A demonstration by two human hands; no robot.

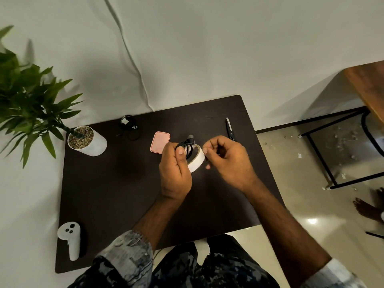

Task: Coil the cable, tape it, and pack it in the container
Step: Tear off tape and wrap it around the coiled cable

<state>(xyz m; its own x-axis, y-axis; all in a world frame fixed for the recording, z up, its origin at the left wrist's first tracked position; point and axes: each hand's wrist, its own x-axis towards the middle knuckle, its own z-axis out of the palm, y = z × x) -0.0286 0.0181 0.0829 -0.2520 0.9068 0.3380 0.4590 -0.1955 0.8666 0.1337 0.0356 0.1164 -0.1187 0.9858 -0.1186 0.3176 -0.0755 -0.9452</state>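
Note:
My left hand (175, 169) grips a coiled black cable (187, 147) together with a white roll of tape (196, 160), held above the dark table (116, 179). My right hand (227, 159) is just right of the roll, thumb and forefinger pinched at its edge; whether they hold a tape end I cannot tell. A pink container (160, 141) lies flat on the table just behind my left hand. Another black cable bundle (129, 126) with a white tag lies at the table's back left.
Scissors (230, 129) lie at the back right of the table. A white pot with a green plant (86, 140) stands at the back left. A white controller (71, 238) lies at the front left. A metal-framed table and someone's bare feet (367, 206) are at the right.

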